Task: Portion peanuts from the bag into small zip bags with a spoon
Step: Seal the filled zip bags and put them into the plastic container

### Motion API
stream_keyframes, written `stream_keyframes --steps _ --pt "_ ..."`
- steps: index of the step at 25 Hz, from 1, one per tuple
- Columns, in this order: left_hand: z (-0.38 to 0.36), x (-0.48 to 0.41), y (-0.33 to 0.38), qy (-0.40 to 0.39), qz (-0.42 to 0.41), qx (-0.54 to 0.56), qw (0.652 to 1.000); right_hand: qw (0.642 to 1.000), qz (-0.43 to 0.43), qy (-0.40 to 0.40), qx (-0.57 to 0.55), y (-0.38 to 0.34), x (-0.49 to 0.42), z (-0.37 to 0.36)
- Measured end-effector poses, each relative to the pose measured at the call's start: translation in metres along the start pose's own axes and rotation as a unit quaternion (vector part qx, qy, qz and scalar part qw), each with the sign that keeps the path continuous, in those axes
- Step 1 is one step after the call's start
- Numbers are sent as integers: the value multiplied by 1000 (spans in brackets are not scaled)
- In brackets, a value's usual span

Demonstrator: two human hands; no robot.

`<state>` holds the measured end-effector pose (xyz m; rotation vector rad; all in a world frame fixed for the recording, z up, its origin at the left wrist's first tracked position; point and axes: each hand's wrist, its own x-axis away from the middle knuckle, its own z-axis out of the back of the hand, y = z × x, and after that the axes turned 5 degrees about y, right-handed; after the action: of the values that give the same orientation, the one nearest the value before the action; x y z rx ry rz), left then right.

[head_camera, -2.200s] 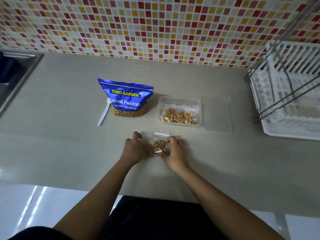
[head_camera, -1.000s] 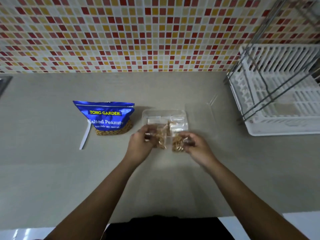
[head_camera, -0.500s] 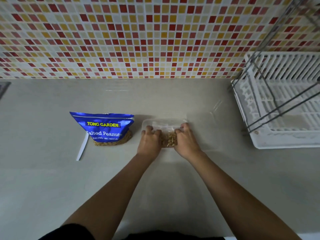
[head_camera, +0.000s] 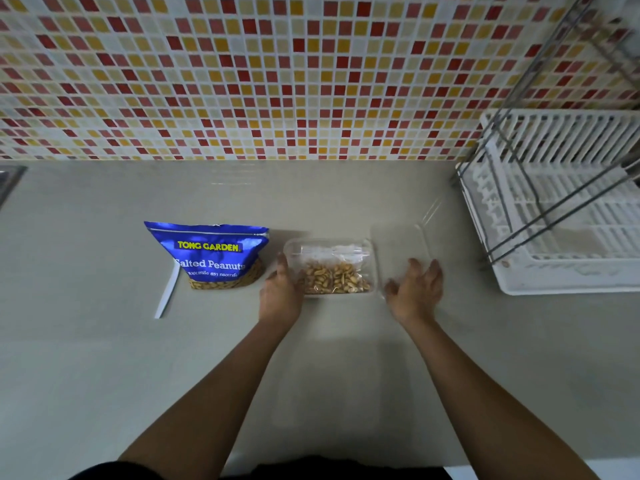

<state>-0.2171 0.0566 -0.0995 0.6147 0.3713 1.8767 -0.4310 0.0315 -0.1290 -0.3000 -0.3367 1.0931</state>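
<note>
A blue peanut bag stands on the counter at centre left, with a white spoon lying at its left side. To its right sits a clear plastic container that holds filled small zip bags of peanuts. My left hand rests against the container's left wall, fingers fairly straight. My right hand hovers spread over the near edge of the clear lid, which lies flat to the container's right. It holds nothing.
A white dish rack with a metal frame fills the right side of the counter. A mosaic tile wall runs along the back. A sink edge shows at the far left.
Both hands carried a filled zip bag from the near counter into the container and let go. The right hand has since moved right, over the lid; the left slid to the container's left wall.
</note>
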Motion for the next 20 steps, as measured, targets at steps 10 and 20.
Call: stream_keyframes --steps 10,20 --pt "-2 23 -9 -7 -5 3 1000 975 -53 59 -206 9 2 28" --pt "1 47 12 83 -54 287 953 849 -28 4 -528 -9 10 32"
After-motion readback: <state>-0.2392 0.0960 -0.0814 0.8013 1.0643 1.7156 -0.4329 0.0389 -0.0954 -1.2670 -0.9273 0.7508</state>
